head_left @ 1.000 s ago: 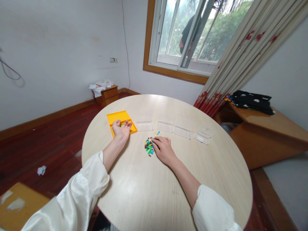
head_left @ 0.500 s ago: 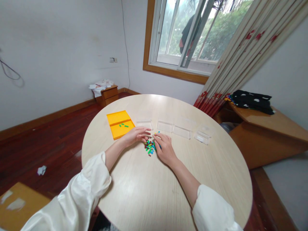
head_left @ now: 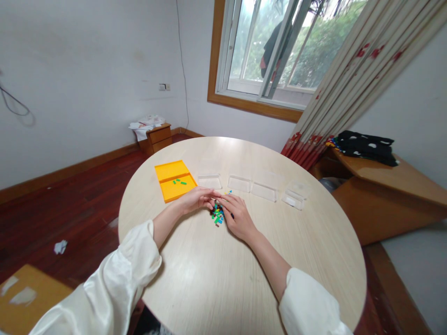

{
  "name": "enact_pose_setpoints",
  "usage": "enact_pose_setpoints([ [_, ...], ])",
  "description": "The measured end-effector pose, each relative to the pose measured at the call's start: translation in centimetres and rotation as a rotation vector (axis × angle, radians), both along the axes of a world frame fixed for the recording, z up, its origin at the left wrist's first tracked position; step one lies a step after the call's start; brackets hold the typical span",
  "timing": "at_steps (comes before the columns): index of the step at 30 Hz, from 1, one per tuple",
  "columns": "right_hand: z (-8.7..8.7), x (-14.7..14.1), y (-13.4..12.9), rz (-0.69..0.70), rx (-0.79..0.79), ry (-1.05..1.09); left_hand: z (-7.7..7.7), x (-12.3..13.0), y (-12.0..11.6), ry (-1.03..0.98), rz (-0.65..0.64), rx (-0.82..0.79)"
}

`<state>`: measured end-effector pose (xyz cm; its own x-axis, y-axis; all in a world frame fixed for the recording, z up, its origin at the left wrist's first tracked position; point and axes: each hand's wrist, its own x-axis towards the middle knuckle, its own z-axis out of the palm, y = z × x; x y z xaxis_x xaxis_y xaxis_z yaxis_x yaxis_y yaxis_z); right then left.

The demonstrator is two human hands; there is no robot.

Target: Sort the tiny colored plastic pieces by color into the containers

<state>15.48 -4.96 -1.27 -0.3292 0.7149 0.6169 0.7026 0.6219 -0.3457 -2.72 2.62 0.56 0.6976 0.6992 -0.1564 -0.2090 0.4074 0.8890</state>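
A small pile of coloured bricks (head_left: 218, 217), green, blue, yellow and brown, lies on the round wooden table (head_left: 216, 274). My left hand (head_left: 199, 199) is at the pile's upper left, fingers stretched out and apart. From the right, my right hand (head_left: 238, 215) leans over the pile's edge with its fingers extended; their tips meet or overlap those of my left hand. Nothing held shows in either hand. The fingers hide the back of the pile. Several green pieces (head_left: 183, 183) sit in an opened yellow case (head_left: 170, 171) at the left.
Behind the hands stand clear plastic boxes: one at the left (head_left: 210, 181), two in the middle (head_left: 239, 184) (head_left: 264, 191), and one at the right (head_left: 293, 200). A wooden cabinet (head_left: 394, 195) with black cloth (head_left: 366, 147) is beyond the table's right edge.
Both hands have moved toward each other, so their fingertips now meet over the back of the pile. The yellow case and clear boxes have stayed in place.
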Motion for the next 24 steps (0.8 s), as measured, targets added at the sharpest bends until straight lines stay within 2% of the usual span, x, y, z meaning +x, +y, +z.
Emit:
enact_pose_setpoints([
  [3, 0.1, 0.1, 0.0, -0.024, 0.015, 0.029, 0.4, 0.0, -0.1, 0.003, 0.084, -0.016],
  [6, -0.2, 0.6, 0.3, -0.125, 0.023, 0.078, 0.9, 0.0, 0.1, -0.043, 0.261, -0.049],
  [10, -0.7, 1.5, 0.7, -0.259, -0.063, 0.065, 1.6, -0.4, 1.0, -0.241, 0.665, -0.172],
  [13, -0.8, 1.6, 0.8, -0.251, -0.119, 0.017, 1.9, -1.0, 1.7, -0.412, 0.973, -0.289],
  [15, -0.7, 1.5, 0.7, -0.221, -0.127, -0.007, 2.1, -1.3, 2.0, -0.465, 1.106, -0.355],
  [18, -0.5, 1.2, 0.5, -0.202, -0.113, -0.025, 2.2, -1.7, 2.0, -0.483, 1.191, -0.402],
  [24, -0.4, 1.1, 0.3, -0.193, -0.094, -0.071, 2.2, -1.6, 1.8, -0.509, 1.212, -0.405],
])
